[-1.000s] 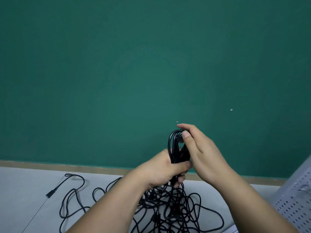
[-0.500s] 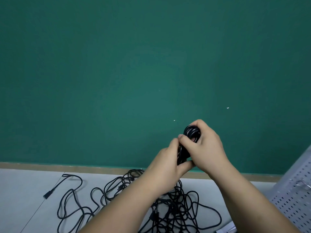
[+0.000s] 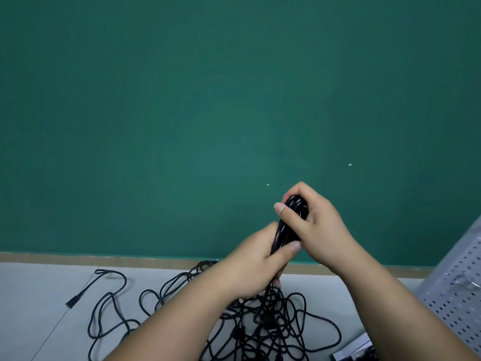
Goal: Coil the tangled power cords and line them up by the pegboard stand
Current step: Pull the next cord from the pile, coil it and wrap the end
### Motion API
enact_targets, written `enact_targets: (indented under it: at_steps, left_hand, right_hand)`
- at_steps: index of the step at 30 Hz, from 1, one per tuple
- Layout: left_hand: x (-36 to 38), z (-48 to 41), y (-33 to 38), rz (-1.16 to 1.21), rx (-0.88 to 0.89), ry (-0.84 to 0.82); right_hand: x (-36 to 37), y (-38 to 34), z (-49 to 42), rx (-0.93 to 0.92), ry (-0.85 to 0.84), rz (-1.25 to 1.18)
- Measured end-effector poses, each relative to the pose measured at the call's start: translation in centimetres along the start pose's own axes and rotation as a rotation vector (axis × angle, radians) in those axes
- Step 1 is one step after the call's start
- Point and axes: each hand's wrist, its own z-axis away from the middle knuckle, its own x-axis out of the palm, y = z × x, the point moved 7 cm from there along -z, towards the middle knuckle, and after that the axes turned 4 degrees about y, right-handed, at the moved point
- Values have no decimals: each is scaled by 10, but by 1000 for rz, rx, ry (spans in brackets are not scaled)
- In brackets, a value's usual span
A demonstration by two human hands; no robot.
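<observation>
A black coiled cord (image 3: 286,227) is held up in front of the green wall. My left hand (image 3: 250,269) grips its lower part, thumb pressed across the strands. My right hand (image 3: 315,225) wraps its fingers round the top loop of the same coil. Below my hands a tangle of black power cords (image 3: 273,327) lies on the grey floor, one strand running up into my left hand. One loose plug end (image 3: 73,301) lies at the far left. The grey pegboard stand (image 3: 458,287) shows at the right edge.
A green wall (image 3: 208,113) with a tan baseboard (image 3: 130,259) stands close ahead. A dark flat object (image 3: 356,353), partly hidden by my right forearm, lies at the bottom right beside the pegboard stand. Bare grey floor (image 3: 33,308) spreads to the left.
My right hand went from touching the coil's open loop to closing round its top. The tall loop has been squeezed into a tight bundle, and both hands shifted slightly right.
</observation>
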Motion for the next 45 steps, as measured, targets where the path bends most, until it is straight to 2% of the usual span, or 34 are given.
enact_targets:
  at_steps: [3, 5, 9, 13, 20, 25, 28, 33, 38, 42, 45]
  left_hand:
    - [-4, 2, 6, 146, -21, 25]
    - [-4, 3, 3, 223, -70, -47]
    - [-7, 4, -2, 44, -62, -150]
    - [-1, 3, -12, -33, -141, -108]
    - [12, 6, -22, 105, -226, -186]
    - [20, 4, -11, 42, -125, -170]
    - [18, 5, -9, 72, -94, -195]
    - [21, 10, -7, 283, -121, -285]
    - [22, 11, -8, 419, -135, -288]
    - [21, 9, -7, 394, -110, -212]
    - [9, 1, -9, 412, -85, -76]
  right_hand:
    - [-1, -3, -3, -24, -14, -45]
    - [-1, -1, -4, -38, -44, -20]
    - [10, 0, 1, -78, -160, 154]
    - [17, -4, 4, -100, -226, 292]
    - [17, -6, 5, -134, -269, 404]
    - [13, -4, 3, -141, -274, 453]
    - [10, 1, 5, -116, -302, 352]
    - [6, 9, 6, -43, -336, -3]
    - [9, 9, 8, -12, -349, -156]
    - [6, 10, 7, -1, -257, -138]
    - [2, 16, 6, 69, -155, -191]
